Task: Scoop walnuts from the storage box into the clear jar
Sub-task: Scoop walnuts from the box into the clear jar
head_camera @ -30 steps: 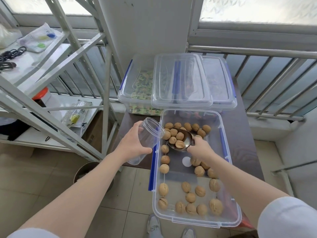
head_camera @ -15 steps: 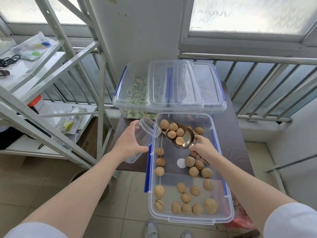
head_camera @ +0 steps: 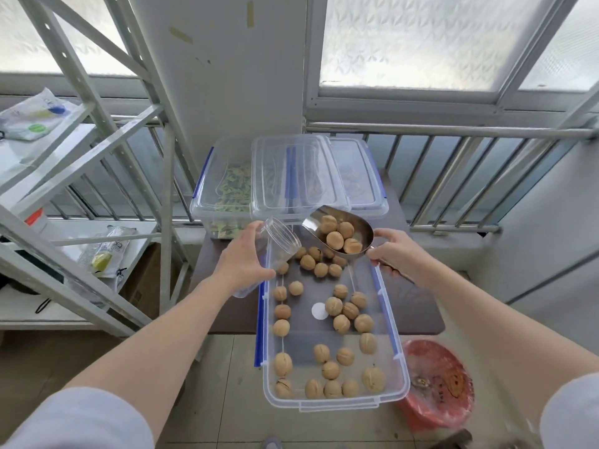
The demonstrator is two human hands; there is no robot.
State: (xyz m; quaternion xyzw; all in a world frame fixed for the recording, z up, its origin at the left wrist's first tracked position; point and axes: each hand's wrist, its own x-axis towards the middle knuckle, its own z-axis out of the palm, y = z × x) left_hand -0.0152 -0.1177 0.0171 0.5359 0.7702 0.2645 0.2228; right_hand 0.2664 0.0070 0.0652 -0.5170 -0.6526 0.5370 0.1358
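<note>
Scoop (head_camera: 338, 234) lifted clear of storage box (head_camera: 334, 401), right hand (head_camera: 393, 254) gripping it, left hand (head_camera: 241, 259) clasping clear jar (head_camera: 280, 243)

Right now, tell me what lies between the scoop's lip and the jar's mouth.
Nothing: in the head view, scoop and jar are separated by a bare gap over the storage box.

Beyond the hands: two clear lidded plastic boxes with blue clasps (head_camera: 223, 183), one holding green-patterned packets, loose clear lid (head_camera: 295, 173) lying across both. Left of the left hand: white angle-iron shelving rack (head_camera: 97, 150) carrying sealed plastic pouches (head_camera: 103, 254). Below the right forearm, on tiled floor: red plastic bag-lined bin (head_camera: 437, 384). Dark brown tabletop (head_camera: 415, 306) beneath.
</note>
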